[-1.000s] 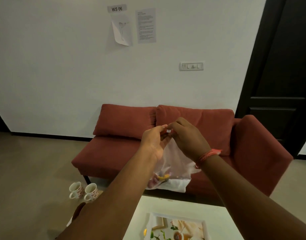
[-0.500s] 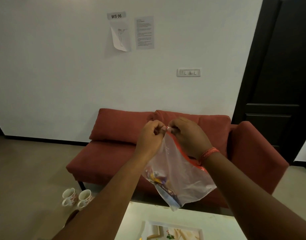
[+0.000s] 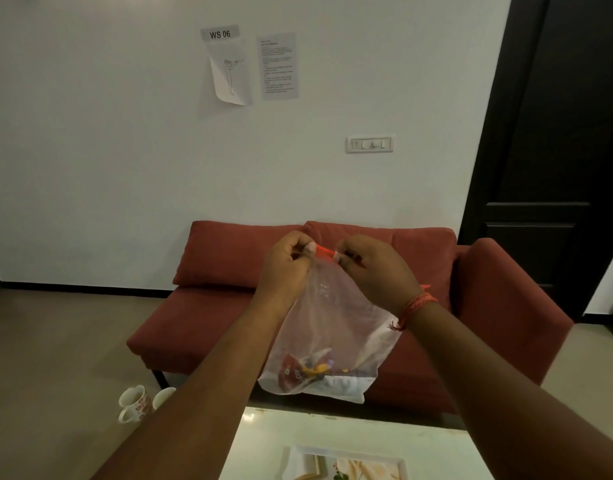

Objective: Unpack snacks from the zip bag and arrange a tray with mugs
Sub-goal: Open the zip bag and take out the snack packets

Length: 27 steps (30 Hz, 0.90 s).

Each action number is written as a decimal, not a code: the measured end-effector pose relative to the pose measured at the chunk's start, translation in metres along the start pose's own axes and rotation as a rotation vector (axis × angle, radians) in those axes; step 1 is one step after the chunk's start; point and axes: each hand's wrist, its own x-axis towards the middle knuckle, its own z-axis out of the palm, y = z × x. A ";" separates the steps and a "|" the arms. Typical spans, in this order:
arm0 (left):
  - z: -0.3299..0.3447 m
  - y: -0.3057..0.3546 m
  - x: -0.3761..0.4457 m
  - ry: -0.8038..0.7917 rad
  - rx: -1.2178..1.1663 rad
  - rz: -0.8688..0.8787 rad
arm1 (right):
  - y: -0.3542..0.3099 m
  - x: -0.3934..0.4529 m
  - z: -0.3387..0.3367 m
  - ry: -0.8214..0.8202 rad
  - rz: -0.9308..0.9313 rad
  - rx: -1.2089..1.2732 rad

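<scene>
A clear zip bag [image 3: 332, 327] with a red zip strip hangs in the air in front of me. My left hand [image 3: 286, 268] and my right hand [image 3: 374, 271] each pinch its top edge, a short stretch of red strip showing between them. Wrapped snacks [image 3: 308, 370] lie bunched at the bag's bottom. Two white mugs with red flowers [image 3: 135, 403] stand on the floor at the lower left; my left forearm partly hides the second one. A white-rimmed tray with a printed picture [image 3: 346, 465] lies on the table at the bottom edge.
A pale glossy table [image 3: 263, 441] sits just below the bag. Behind it is a red sofa [image 3: 228, 258] against a white wall. A dark door [image 3: 557, 168] stands at the right. Bare floor spreads to the left.
The bag has swung from slanting to hanging straight down, with the snacks settled at its bottom. My hands have drawn slightly apart along the red zip strip.
</scene>
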 end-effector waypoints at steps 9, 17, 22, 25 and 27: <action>-0.049 -0.024 0.026 0.219 -0.231 -0.169 | 0.042 -0.014 -0.016 -0.061 0.080 -0.012; -0.066 -0.034 0.036 0.245 -0.290 -0.123 | 0.058 -0.020 -0.015 -0.077 0.095 -0.058; -0.058 -0.027 0.034 0.131 -0.365 -0.068 | 0.053 -0.018 -0.017 -0.245 0.069 0.043; -0.051 -0.023 0.033 0.068 -0.352 -0.026 | 0.040 -0.014 -0.012 -0.235 0.083 0.101; -0.045 -0.022 0.033 0.037 -0.370 -0.021 | 0.032 -0.010 -0.007 -0.208 0.072 0.089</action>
